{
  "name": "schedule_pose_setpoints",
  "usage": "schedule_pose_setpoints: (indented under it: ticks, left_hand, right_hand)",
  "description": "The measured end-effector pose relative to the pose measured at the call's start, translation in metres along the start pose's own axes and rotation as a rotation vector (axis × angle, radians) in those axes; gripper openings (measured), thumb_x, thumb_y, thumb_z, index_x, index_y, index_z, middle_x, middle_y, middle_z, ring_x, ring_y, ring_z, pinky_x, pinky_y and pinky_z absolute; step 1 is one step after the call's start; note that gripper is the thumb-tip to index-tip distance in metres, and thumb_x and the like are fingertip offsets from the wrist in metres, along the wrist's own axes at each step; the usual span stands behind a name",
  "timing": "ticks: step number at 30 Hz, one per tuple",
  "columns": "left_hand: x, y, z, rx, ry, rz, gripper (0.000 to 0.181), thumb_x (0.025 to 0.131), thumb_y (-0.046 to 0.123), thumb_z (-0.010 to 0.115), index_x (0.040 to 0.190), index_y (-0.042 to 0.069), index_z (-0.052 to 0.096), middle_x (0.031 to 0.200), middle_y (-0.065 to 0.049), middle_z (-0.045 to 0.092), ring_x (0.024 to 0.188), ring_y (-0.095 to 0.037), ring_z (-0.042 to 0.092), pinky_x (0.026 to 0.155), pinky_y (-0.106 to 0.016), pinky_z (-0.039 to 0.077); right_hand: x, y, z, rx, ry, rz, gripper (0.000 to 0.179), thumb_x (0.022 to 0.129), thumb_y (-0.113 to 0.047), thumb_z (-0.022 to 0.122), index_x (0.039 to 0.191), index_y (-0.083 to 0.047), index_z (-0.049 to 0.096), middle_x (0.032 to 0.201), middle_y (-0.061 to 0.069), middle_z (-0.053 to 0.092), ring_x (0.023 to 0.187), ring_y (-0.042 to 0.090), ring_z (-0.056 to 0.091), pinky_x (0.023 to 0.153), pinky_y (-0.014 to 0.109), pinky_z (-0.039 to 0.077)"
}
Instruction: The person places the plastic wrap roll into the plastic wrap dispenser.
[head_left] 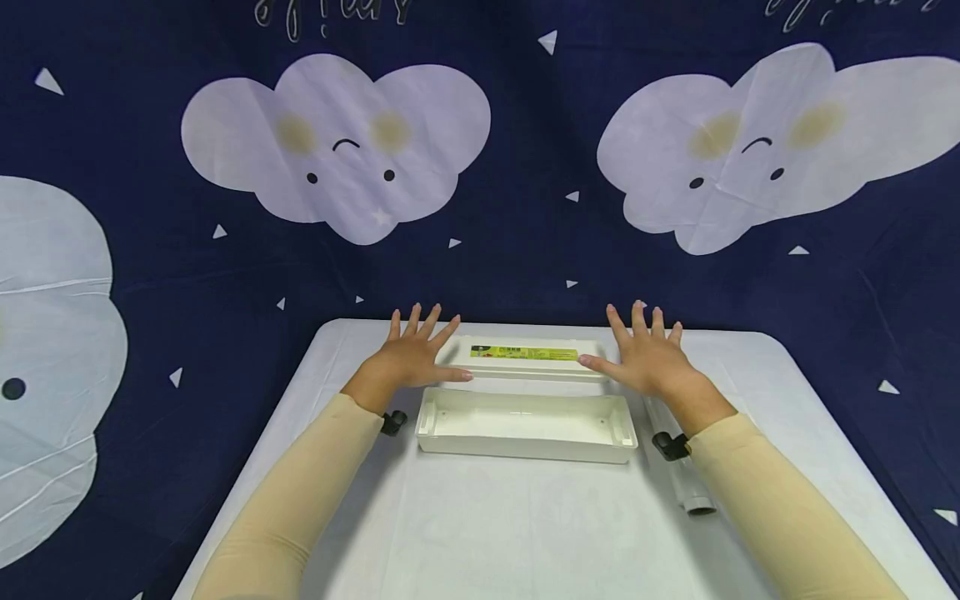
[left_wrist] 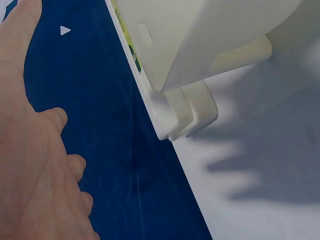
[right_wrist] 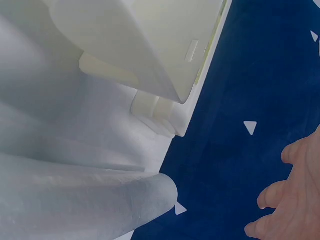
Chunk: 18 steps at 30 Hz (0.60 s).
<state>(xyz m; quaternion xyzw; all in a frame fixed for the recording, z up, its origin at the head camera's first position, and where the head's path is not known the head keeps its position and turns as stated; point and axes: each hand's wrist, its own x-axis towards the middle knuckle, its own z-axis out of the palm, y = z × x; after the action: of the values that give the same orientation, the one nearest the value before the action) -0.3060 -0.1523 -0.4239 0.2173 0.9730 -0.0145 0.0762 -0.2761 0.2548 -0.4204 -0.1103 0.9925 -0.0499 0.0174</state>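
Both hands are held out over the far part of the white table, fingers spread and nothing in them. The left hand is at the left end of a long white lid-like piece with a yellow-green label. At that piece's right end is the right hand, its thumb overlapping the label's edge in the head view. Nearer the person, between the forearms, sits a long white rectangular plastic box, open at the top. In the right wrist view a pale tube lies below the box.
The same white tube lies lengthwise on the table, partly hidden under the right forearm. Behind the table hangs a dark blue cloth printed with clouds and small triangles. A black wrist mount sticks out inward from the right wrist.
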Motion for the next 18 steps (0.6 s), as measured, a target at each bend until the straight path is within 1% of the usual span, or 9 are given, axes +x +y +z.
schedule_pose_setpoints:
  ticks: [3,10,12,18]
  left_hand:
    - [-0.0008,-0.0001,0.0014,0.004,-0.003,0.000,0.116,0.082,0.098,0.034,0.170,0.032,-0.002,0.175,-0.014,-0.005,0.154,-0.042,-0.016,0.118,-0.067,-0.012]
    - [0.0017,-0.0007,0.0028,0.017,-0.020,-0.006,0.118,0.079,0.101,0.030,0.169,0.034,-0.006,0.174,-0.010,-0.013,0.154,-0.041,-0.020,0.118,-0.066,-0.014]
    - [0.0024,-0.0007,0.0033,0.019,-0.017,-0.003,0.118,0.079,0.101,0.030,0.169,0.033,-0.005,0.174,-0.011,-0.011,0.154,-0.041,-0.019,0.118,-0.067,-0.012]
    - [0.0028,0.0003,0.0051,-0.008,-0.014,0.017,0.118,0.080,0.101,0.032,0.170,0.032,-0.003,0.174,-0.009,-0.012,0.154,-0.041,-0.020,0.117,-0.067,-0.014]
  right_hand:
    - [-0.0003,0.0001,0.0014,-0.001,0.002,-0.001,0.120,0.089,-0.093,0.034,0.170,-0.010,0.003,0.166,0.040,-0.002,0.147,0.066,-0.004,0.107,0.086,-0.001]
    - [0.0003,0.0028,0.0043,0.010,0.005,0.003,0.121,0.088,-0.093,0.036,0.170,-0.010,0.005,0.166,0.040,-0.003,0.147,0.066,-0.004,0.106,0.086,-0.001]
    - [0.0002,0.0035,0.0055,0.010,0.000,0.006,0.121,0.088,-0.094,0.035,0.170,-0.010,0.005,0.166,0.040,-0.004,0.147,0.066,-0.004,0.106,0.086,-0.002]
    - [-0.0016,0.0055,0.0076,0.013,-0.011,0.009,0.121,0.088,-0.094,0.034,0.170,-0.010,0.003,0.166,0.039,-0.006,0.147,0.066,-0.006,0.106,0.085,-0.005]
